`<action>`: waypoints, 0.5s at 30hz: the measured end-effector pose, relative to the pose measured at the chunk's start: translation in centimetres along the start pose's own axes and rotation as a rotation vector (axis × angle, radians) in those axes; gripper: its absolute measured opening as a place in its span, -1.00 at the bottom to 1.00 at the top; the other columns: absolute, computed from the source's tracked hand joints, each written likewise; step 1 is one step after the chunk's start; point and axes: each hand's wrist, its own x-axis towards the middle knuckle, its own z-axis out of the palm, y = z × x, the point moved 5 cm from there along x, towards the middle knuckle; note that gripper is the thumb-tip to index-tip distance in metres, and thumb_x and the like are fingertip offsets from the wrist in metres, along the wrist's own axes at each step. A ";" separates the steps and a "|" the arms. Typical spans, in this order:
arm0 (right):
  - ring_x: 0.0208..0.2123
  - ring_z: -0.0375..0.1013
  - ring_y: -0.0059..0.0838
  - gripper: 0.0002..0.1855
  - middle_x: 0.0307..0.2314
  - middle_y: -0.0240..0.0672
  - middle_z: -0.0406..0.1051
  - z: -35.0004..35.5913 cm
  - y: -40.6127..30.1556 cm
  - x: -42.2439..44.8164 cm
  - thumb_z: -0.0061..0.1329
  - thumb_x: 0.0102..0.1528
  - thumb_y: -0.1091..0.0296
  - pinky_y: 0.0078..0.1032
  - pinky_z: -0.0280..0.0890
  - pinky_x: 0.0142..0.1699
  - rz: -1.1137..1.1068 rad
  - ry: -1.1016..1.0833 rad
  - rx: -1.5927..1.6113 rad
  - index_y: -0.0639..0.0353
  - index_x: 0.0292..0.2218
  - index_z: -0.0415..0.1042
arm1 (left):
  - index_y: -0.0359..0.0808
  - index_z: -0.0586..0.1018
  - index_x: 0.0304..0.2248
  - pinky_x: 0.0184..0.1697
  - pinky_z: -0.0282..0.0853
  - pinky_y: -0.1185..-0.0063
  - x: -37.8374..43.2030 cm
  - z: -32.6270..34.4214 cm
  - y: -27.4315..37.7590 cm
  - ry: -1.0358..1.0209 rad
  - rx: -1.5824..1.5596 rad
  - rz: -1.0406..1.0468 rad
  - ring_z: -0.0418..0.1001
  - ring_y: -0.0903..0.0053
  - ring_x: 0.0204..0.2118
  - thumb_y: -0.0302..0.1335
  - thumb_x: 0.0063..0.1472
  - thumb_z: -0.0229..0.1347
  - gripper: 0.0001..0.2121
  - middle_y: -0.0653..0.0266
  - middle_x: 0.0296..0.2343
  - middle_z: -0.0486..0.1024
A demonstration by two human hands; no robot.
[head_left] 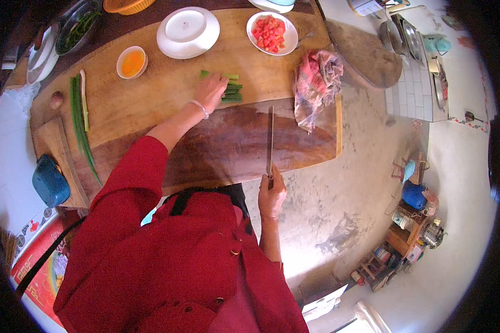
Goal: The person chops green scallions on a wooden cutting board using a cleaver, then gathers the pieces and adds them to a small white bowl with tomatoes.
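Observation:
My left hand [211, 90], with a bracelet at its wrist, lies over a short bundle of cut scallions [232, 94] on the wooden tabletop [166, 93]. Its fingers curl around them, and pieces stick out on both sides. My right hand [272, 193] grips the handle of a kitchen knife, near the table's front edge. The knife blade [271, 137] points away from me, seen nearly edge-on, above the darker front part of the table. Uncut long scallions [78, 112] lie at the left.
Behind my left hand are a bowl of beaten egg [132, 62], an upturned white plate [188, 32] and a plate of diced tomatoes [271, 34]. A crumpled checked cloth [318, 85] lies at right. A blue plastic container [51, 181] hangs by the left edge, near a shallot [57, 100].

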 end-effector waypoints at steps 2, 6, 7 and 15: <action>-0.38 0.48 -0.06 -0.62 -0.35 0.01 0.43 0.0 0.7 -0.4 -0.05 0.04 0.50 -0.26 0.35 -0.34 0.101 -0.035 0.071 0.23 -0.06 0.36 | -0.35 0.46 -0.31 -0.29 0.40 0.35 -0.2 -0.3 0.0 0.040 0.013 0.041 0.40 0.23 -0.20 -0.54 -0.13 0.21 -0.69 0.13 -0.29 0.39; -0.41 0.49 -0.03 -0.66 -0.40 -0.03 0.46 -0.2 0.3 0.0 -0.05 0.05 0.47 -0.23 0.34 -0.37 0.183 -0.055 0.144 0.24 -0.10 0.37 | -0.37 0.41 -0.16 -0.05 0.27 0.32 -0.3 -2.1 0.2 0.023 -0.089 0.081 0.28 0.18 -0.02 -0.43 -0.14 0.27 -0.50 0.09 -0.09 0.28; -0.42 0.48 -0.02 -0.67 -0.41 -0.03 0.46 0.1 0.1 0.6 -0.06 0.05 0.46 -0.23 0.34 -0.37 0.151 -0.065 0.108 0.24 -0.10 0.38 | -0.37 0.38 -0.11 0.03 0.20 0.31 -0.4 -2.2 0.1 0.028 -0.099 0.115 0.23 0.15 0.02 -0.39 -0.15 0.28 -0.44 0.07 -0.05 0.25; -0.37 0.46 0.02 -0.64 -0.35 0.00 0.44 4.2 -3.0 7.7 -0.11 0.07 0.45 -0.22 0.35 -0.33 -0.125 -0.066 -0.053 0.23 -0.06 0.33 | -0.30 0.09 0.16 0.25 -0.13 0.21 -1.2 0.1 -1.3 -0.046 -0.064 0.219 0.05 0.09 0.17 -0.09 -0.14 0.25 -0.08 0.01 0.11 0.11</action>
